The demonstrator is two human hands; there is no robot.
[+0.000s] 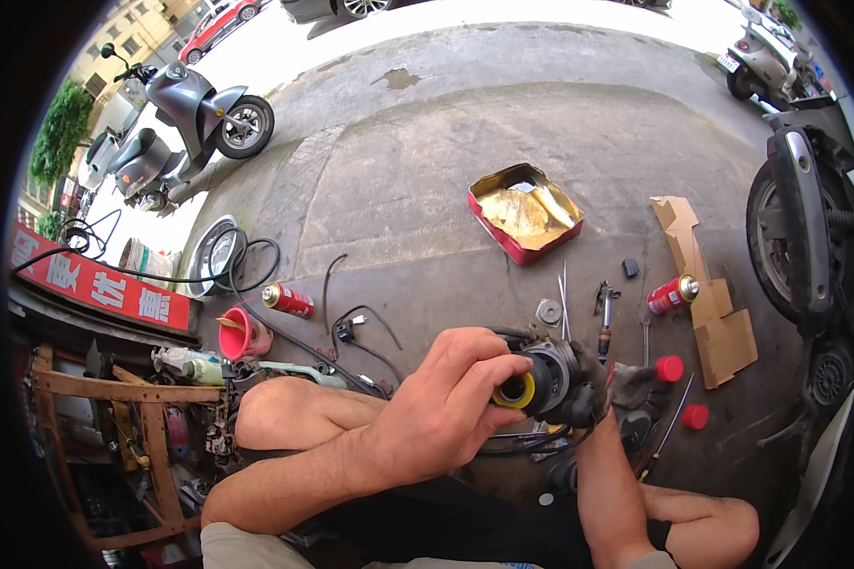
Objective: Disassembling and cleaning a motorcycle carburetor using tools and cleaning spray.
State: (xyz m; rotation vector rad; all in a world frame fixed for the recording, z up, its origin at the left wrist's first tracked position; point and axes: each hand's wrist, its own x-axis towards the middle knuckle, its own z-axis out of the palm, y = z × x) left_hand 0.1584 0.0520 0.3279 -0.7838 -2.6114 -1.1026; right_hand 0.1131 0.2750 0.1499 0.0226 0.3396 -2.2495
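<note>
My left hand is closed around a black round collar with a yellow ring at its open end. The collar sits against a round grey metal engine part, whose exact kind I cannot make out. On the far side of that part, my right hand grips it; it looks dark, as if gloved, and its fingers are partly hidden. A black hose or cable runs behind the part. Both hands are above my lap, between my bent knees.
Ahead stands a red tin holding yellowish liquid. Spray cans lie left and right. Cardboard, red caps, a screwdriver and a wrench lie right. A pink bucket stands left; scooters flank the area.
</note>
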